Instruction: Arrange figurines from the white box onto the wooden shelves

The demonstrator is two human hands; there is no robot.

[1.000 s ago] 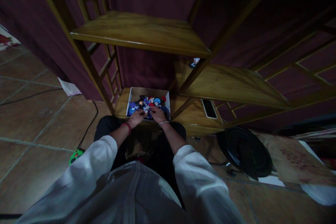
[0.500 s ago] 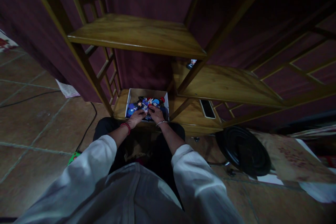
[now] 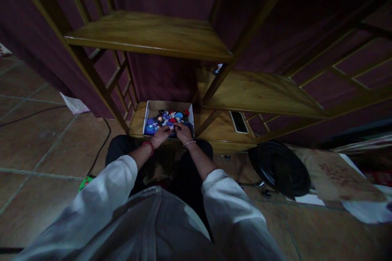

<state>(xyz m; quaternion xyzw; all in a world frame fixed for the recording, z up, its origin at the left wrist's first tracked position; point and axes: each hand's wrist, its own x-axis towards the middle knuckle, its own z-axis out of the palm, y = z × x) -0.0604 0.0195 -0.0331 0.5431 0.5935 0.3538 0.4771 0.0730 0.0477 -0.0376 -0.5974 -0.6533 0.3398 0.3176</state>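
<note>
A wooden shelf unit [image 3: 147, 32] rose in front of both hands, its boards at different heights, with a dark purple-red curtain [image 3: 165, 77] hanging behind it. Tiled floor [image 3: 36, 142] spread to the left of the hands, well below them. A tan cloth [image 3: 337, 171] with a reddish pattern lay far out to the right of the right hand, and a round black object [image 3: 280, 169] sat between that cloth and the hand, nearer to the cloth.

Directly under the hands, on the lowest shelf, stood an open white box [image 3: 170, 107], its far wall beyond the fingertips. The left hand [image 3: 161, 133] reached over the near edge of the box, fingers bent inward; the right hand [image 3: 183, 131] came in beside it in the same way, the two sets of fingertips close together. I could not tell whether either hand was pinching anything, as the fingertips were too small and dim.

A heap of small figures [image 3: 165, 116], blue, red and black, filled the box just beyond and between the hands. A phone [image 3: 239, 122] lay on the lowest shelf to the right of the right hand, well apart from it. One partly hidden figurine [image 3: 218, 68] showed higher up, beyond the right hand. A red bead bracelet [image 3: 150, 144] circled the left wrist, and a thin silvery bangle [image 3: 189, 142] the right.
</note>
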